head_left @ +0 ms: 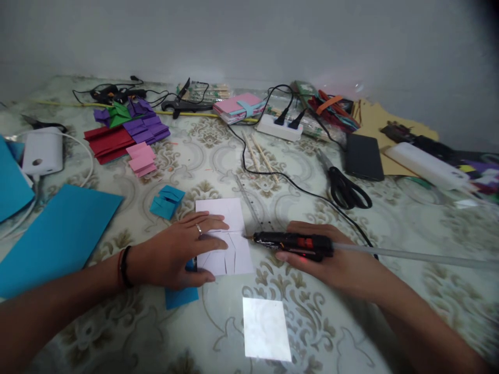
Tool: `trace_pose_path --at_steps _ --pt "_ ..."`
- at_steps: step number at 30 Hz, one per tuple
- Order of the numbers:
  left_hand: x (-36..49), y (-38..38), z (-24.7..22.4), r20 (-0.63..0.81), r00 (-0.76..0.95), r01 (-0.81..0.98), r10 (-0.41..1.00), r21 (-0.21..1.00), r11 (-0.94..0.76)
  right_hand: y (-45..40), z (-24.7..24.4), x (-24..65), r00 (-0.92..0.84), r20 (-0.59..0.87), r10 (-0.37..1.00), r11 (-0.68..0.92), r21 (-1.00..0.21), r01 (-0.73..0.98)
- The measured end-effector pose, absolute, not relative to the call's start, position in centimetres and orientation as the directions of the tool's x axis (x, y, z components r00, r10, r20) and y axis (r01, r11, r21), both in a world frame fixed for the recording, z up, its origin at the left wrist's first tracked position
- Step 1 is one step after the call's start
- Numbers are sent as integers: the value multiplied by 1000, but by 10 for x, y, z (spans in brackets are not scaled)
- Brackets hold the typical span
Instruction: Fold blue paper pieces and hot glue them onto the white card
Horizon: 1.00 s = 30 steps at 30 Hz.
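My left hand [187,249] lies with fingers spread on a white paper card [237,259] that has slits and fold lines cut in it. My right hand [331,259] grips a black hot glue gun [294,243], its nozzle at the card's right edge; a long glue stick [413,255] sticks out of its back. I cannot tell whether the nozzle touches the paper. Partly under my left hand is a small blue paper piece [181,297]. A folded blue paper piece [167,201] rests just beyond it. A clear ruler [249,200] lies behind the card.
Black scissors [346,192] and a dark flat box [364,157] lie at right. A black cord [288,179] runs across the table from a white power strip [279,128]. Blue sheets [62,234] and a white adapter [43,150] sit at left, red folded paper [109,142] behind. A white square [266,328] is in front.
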<state>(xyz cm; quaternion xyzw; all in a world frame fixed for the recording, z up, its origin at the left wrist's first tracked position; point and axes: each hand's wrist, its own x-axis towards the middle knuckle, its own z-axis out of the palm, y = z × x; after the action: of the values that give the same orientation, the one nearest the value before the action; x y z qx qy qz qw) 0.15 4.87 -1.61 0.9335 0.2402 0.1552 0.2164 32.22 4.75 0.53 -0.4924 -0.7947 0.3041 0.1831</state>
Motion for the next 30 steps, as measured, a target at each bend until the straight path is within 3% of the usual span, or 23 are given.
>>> trace_pose_path --at_steps 8,18,30 --pt "1 48 -17 188 838 380 513 474 -794 48 9 325 -451 -94 888 265 -696 668" --pt "0 49 -17 178 842 386 510 461 -799 47 13 324 -480 -99 872 273 -716 643" --pt "0 48 -17 201 834 374 513 478 -795 47 19 326 -496 -195 846 250 -677 693"
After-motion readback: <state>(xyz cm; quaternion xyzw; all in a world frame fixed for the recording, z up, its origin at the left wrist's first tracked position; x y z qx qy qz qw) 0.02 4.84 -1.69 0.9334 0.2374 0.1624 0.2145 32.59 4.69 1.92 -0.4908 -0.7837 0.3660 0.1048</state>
